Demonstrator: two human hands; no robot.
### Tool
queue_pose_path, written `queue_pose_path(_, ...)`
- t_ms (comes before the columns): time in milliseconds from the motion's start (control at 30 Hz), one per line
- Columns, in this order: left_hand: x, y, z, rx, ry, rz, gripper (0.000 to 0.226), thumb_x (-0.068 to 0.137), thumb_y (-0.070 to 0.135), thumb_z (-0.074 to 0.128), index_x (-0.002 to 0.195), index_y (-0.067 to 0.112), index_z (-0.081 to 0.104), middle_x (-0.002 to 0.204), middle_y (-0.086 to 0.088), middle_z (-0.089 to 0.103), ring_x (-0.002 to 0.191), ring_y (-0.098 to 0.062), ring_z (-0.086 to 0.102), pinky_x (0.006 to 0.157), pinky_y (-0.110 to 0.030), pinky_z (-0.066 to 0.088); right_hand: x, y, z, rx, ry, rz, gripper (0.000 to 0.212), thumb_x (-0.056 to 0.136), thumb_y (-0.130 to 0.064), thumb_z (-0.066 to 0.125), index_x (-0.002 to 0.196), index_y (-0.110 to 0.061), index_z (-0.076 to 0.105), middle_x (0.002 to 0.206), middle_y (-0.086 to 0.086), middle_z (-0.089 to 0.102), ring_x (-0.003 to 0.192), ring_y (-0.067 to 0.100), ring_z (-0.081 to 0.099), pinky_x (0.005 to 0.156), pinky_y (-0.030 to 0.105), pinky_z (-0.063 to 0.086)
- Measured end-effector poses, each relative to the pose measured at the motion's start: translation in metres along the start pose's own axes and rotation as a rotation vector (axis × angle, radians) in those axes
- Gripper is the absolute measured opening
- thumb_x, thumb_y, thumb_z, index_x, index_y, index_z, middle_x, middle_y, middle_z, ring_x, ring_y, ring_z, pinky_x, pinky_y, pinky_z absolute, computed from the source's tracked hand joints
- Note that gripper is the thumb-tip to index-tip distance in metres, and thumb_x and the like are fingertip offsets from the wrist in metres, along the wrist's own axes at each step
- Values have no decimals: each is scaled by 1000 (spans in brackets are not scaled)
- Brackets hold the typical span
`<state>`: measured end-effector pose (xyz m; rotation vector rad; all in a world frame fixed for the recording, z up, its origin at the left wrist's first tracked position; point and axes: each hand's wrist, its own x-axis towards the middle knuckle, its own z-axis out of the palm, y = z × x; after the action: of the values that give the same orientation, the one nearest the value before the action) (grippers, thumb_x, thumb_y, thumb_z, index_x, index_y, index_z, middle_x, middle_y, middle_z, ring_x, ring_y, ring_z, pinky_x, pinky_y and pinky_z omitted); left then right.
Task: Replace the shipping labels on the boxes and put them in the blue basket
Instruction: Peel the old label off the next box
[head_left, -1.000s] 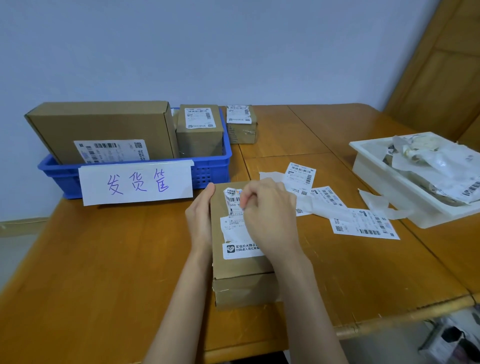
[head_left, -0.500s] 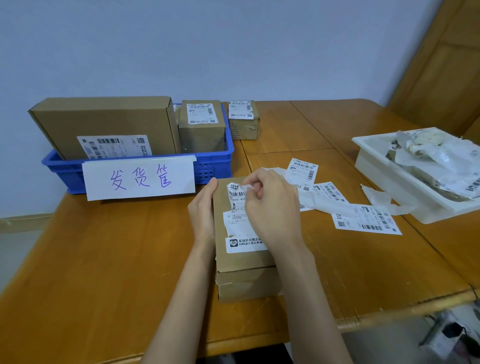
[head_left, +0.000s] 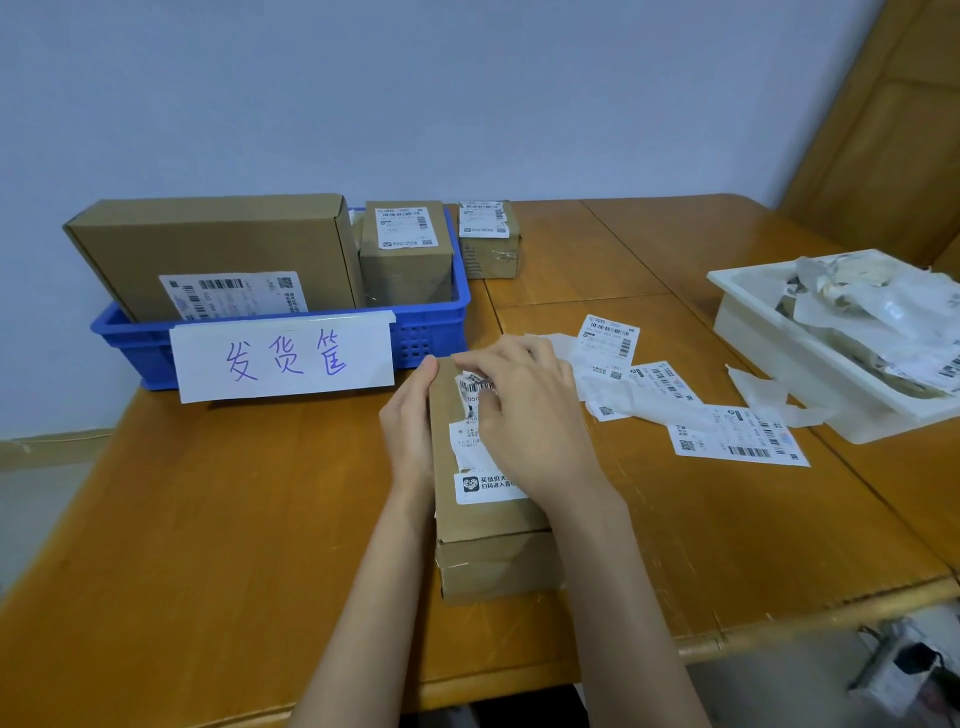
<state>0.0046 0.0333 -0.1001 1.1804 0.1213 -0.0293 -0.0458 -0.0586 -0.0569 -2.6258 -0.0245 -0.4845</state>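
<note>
A long cardboard box (head_left: 493, 545) lies on the wooden table in front of me. My left hand (head_left: 410, 431) presses against its left side and steadies it. My right hand (head_left: 530, 415) rests on top and pinches the curled, half-peeled old label (head_left: 475, 387) near the box's far end. The blue basket (head_left: 415, 338) stands at the back left with a handwritten paper sign (head_left: 283, 361) on its front. It holds a large labelled box (head_left: 218, 249) and a smaller labelled box (head_left: 408, 249).
Another small labelled box (head_left: 488, 236) sits on the table just right of the basket. Several loose shipping labels (head_left: 737, 439) and backing strips lie right of my hands. A white tray (head_left: 753, 322) with torn label scraps stands at the right edge. The table's front edge is close.
The old label's top end has been peeled further and curls up under my right fingers. My left hand has stayed on the box's side. The view has shifted slightly.
</note>
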Motion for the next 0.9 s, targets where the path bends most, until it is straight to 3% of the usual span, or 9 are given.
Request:
queue_pose_path(200, -2, 1, 1, 19, -22, 17, 49, 97, 25, 57, 48, 27, 58, 54, 6, 58, 49, -4, 55, 51, -18, 44, 2, 0, 3, 7, 42, 42, 21, 99, -18, 49, 108, -27, 65, 107, -9, 52, 108, 12, 47, 100, 27, 21)
queue_pose_path(333, -2, 2, 0, 38, -25, 28, 46, 97, 25, 56, 51, 26, 59, 55, 5, 60, 50, -5, 56, 49, -17, 44, 0, 0, 2, 71, 116, 77, 19, 96, -15, 50, 92, -27, 64, 99, -12, 51, 99, 7, 50, 91, 23, 17)
queue_pose_path(433, -2, 3, 0, 26, -17, 27, 37, 96, 25, 58, 59, 23, 64, 60, 5, 63, 54, -5, 57, 52, -18, 45, -1, 0, 0, 177, 154, 118, 19, 93, -12, 54, 86, -26, 65, 96, -12, 44, 91, 0, 46, 93, 24, 22)
queue_pose_path(500, -1, 2, -1, 35, -23, 31, 31, 97, 26, 57, 67, 18, 64, 60, 5, 63, 55, -5, 58, 52, -17, 46, -2, 1, -1, 259, 178, 122, 20, 91, -9, 57, 86, -26, 67, 103, -10, 40, 93, -1, 46, 98, 31, 35)
queue_pose_path(567, -2, 2, -1, 37, -26, 30, 29, 97, 26, 57, 70, 18, 64, 62, 4, 64, 57, -6, 60, 53, -17, 47, -3, -1, -3, 297, 147, 123, 29, 90, -5, 58, 101, -30, 69, 122, -8, 40, 109, 8, 48, 99, 37, 43)
queue_pose_path(633, -2, 2, -1, 28, -23, 13, 29, 96, 27, 58, 70, 20, 68, 66, 3, 68, 62, -9, 63, 58, -21, 49, -4, -1, -4, 244, 136, 104, 52, 89, -2, 57, 128, -37, 60, 138, -8, 36, 122, 13, 40, 103, 32, 39)
queue_pose_path(700, -2, 2, -1, 15, -12, -8, 31, 95, 28, 60, 66, 24, 72, 69, 2, 70, 67, -13, 65, 64, -25, 50, -4, 2, -5, 118, 173, 140, 60, 90, -8, 58, 140, -40, 48, 139, -7, 39, 126, 13, 33, 102, 26, 30)
queue_pose_path(800, -1, 3, 0, 15, 13, -17, 28, 95, 27, 60, 70, 20, 69, 66, 4, 69, 65, -12, 63, 64, -24, 49, -3, 4, -6, 48, 132, 296, 36, 97, -23, 55, 132, -31, 58, 127, -4, 51, 122, 16, 34, 100, 29, 31)
queue_pose_path(900, 0, 2, 1, 17, 27, -23, 29, 95, 27, 61, 67, 18, 66, 63, 3, 65, 63, -12, 60, 62, -25, 47, -2, 4, -3, 99, 183, 288, 17, 98, -25, 56, 108, -24, 70, 104, -5, 57, 110, 14, 37, 92, 28, 35)
